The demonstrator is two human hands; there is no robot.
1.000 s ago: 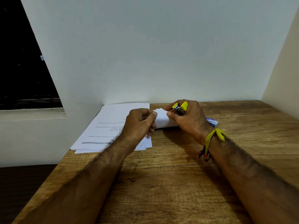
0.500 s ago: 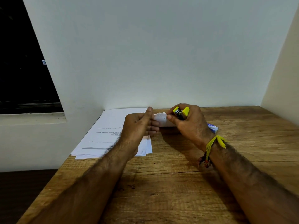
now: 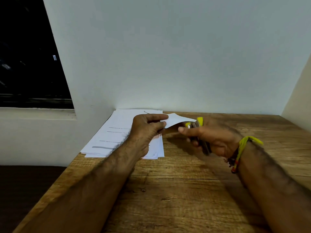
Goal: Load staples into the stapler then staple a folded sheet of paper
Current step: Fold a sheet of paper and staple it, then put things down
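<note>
My left hand [image 3: 146,130] pinches the left edge of a small folded white sheet of paper [image 3: 176,121], held a little above the wooden table [image 3: 168,190]. My right hand [image 3: 212,140] grips a yellow and metal stapler [image 3: 196,124], its yellow tip pointing up and its jaws at the sheet's right edge. The fingers of that hand hide most of the stapler's body. Whether the paper sits between the jaws I cannot tell.
A stack of printed white sheets [image 3: 117,132] lies on the table at the back left, against the white wall. The table's left edge drops off near the stack. A dark window [image 3: 25,56] fills the upper left.
Both hands have lifted the paper and stapler off the table and turned them. The right hand rolled so the stapler's underside faces me. The blue packet seen behind the right hand is out of sight.
</note>
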